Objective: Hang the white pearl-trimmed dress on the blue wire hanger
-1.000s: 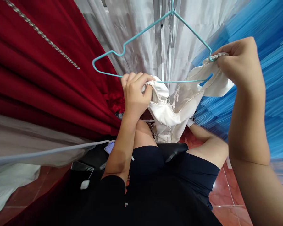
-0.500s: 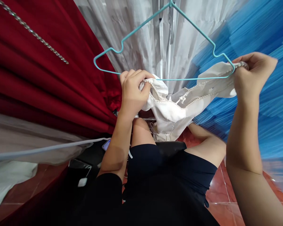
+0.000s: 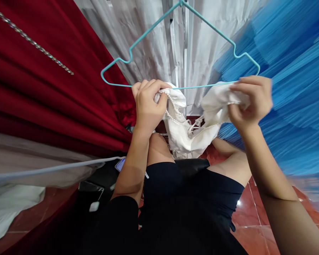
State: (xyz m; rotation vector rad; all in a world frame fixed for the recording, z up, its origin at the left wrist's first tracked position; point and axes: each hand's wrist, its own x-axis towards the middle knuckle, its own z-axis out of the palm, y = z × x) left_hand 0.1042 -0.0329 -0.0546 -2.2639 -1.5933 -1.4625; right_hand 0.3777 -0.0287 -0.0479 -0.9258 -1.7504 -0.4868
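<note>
A white garment [image 3: 179,136] with pearl-beaded edges hangs between my two hands, its middle sagging over the gap between my knees. My left hand [image 3: 150,101] is closed around one end of it and around the bottom bar of a light-blue hanger [image 3: 196,86]. At the other end my right hand [image 3: 251,101] pinches the white cloth, close under the right side of that bar. The hanger is upright in front of me, its top cut off by the picture's edge. Part of the cloth inside each hand is hidden.
Red fabric [image 3: 55,81] drapes at the left with a beaded strip [image 3: 34,42] before it. Blue tulle [image 3: 287,106] fills the right side. White fabric [image 3: 138,39] hangs behind the hanger. A phone [image 3: 119,164] and a white charger [image 3: 94,206] lie by my left arm.
My right hand has moved left and a little down with the garment's end, so the cloth now sags more between my hands. The hanger has shifted slightly left; my left hand keeps its grip.
</note>
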